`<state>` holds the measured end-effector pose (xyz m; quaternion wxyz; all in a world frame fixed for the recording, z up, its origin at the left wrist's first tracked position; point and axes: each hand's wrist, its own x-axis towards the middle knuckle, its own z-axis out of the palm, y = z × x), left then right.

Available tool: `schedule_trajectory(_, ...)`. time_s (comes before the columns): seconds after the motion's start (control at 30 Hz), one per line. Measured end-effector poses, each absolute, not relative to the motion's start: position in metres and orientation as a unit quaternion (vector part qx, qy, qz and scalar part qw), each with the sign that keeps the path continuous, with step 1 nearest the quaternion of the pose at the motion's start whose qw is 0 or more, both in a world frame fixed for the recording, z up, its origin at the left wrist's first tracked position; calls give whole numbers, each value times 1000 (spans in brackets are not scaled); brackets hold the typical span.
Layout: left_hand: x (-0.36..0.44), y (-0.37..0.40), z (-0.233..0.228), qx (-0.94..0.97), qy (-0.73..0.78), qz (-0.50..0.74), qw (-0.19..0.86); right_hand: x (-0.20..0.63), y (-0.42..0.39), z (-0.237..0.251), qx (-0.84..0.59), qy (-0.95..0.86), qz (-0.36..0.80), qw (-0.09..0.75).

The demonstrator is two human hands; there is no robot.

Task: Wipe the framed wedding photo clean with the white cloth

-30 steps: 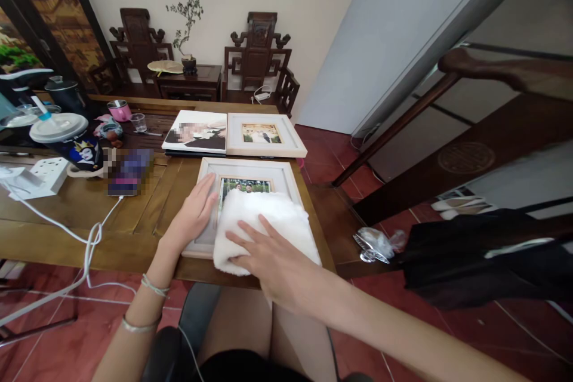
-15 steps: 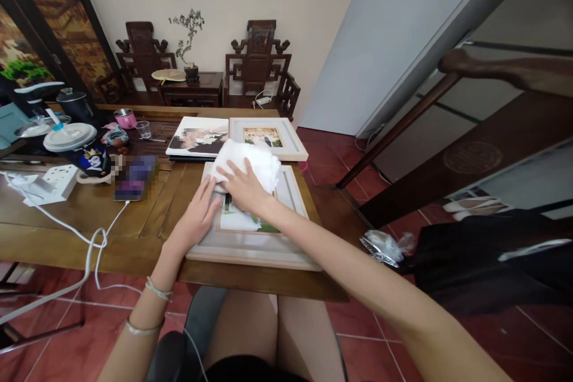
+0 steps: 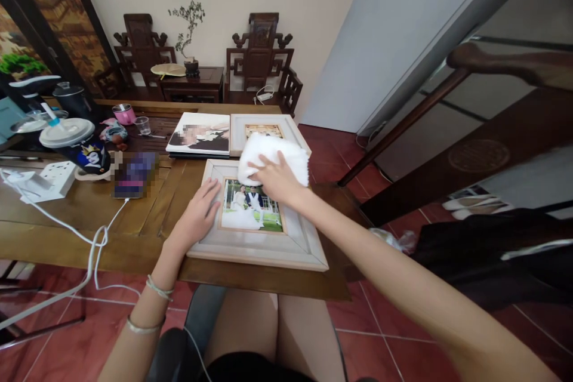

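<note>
1. Well left of the near frame: a dark tumbler with a round, pale lid, then a flat, pixelated phone on a white cable.
2. On the near frame's left border: left hand, laid palm down, fingers slightly spread and pointing away from the body.
3. Beneath the near frame: brown wooden tabletop, close to its front edge. Pale, rectangular, broadly bordered around a glossy photo.
4. Over the near frame's far right part: a thick, fluffy white cloth, folded, under the right hand. Fingers fanned, arm stretched diagonally; impossible to tell whether pinching with the thumb.
5. Right of the near frame: a dark, carved wooden chair.
</note>
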<state>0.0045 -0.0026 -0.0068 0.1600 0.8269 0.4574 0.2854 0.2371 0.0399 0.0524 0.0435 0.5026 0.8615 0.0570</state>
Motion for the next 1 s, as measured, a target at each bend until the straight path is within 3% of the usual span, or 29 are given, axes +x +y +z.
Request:
schedule_trajectory(0.23, 0, 5, -19, 825, 448, 315, 142, 304, 9, 67, 529, 843, 26, 98)
schedule_trajectory(0.57, 3, 3, -13, 838, 445, 277, 152, 288, -119, 92, 448, 882, -116, 87)
schedule_trajectory(0.73, 4, 2, -12, 833, 458, 277, 139, 278, -107, 91, 451, 880, -128, 79)
schedule_trajectory(1.0, 7, 5, -7, 822, 455, 306, 157, 193, -80, 82, 330, 937, -104, 55)
